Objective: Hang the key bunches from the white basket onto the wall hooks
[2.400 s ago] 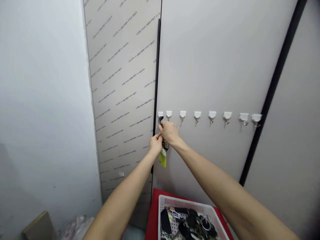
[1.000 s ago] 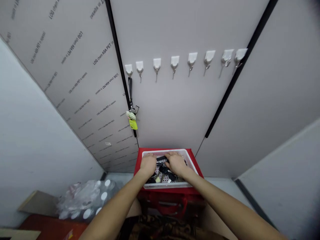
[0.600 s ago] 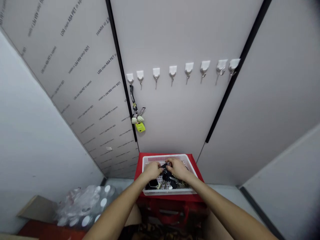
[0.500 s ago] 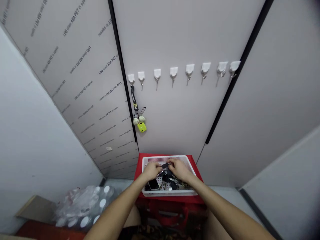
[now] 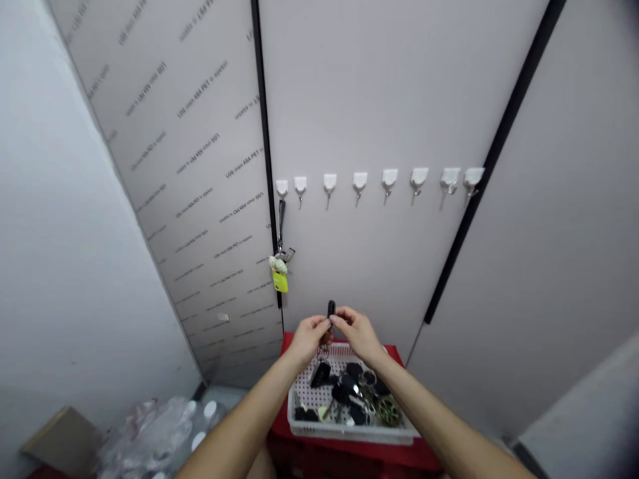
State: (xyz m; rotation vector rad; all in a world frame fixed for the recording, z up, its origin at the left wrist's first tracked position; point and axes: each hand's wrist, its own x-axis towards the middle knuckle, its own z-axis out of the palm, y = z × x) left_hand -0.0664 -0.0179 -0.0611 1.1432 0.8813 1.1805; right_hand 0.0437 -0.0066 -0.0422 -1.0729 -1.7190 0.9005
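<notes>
My left hand (image 5: 309, 340) and my right hand (image 5: 357, 332) meet above a white plastic basket (image 5: 349, 432), pinching a small black key fob (image 5: 331, 309) between them. Metal rings (image 5: 323, 351) dangle beneath the fob. Several black car keys and key rings (image 5: 347, 392) lie in the perforated basket below my hands. A row of white adhesive wall hooks (image 5: 374, 179) runs across the grey panel above. From the leftmost hook hangs a dark lanyard with a lime-green tag (image 5: 280, 282).
The basket sits on a red bag (image 5: 349, 459). A black vertical strip (image 5: 264, 133) divides the panels, and another runs at right. Plastic-wrapped bottles (image 5: 160, 426) and a cardboard piece (image 5: 62, 442) stand at the lower left, beside a white wall.
My hands have risen out of the basket with the black fob and its rings. The view has tilted, so the hooks and lanyard sit lower in the frame and the basket shows more fully.
</notes>
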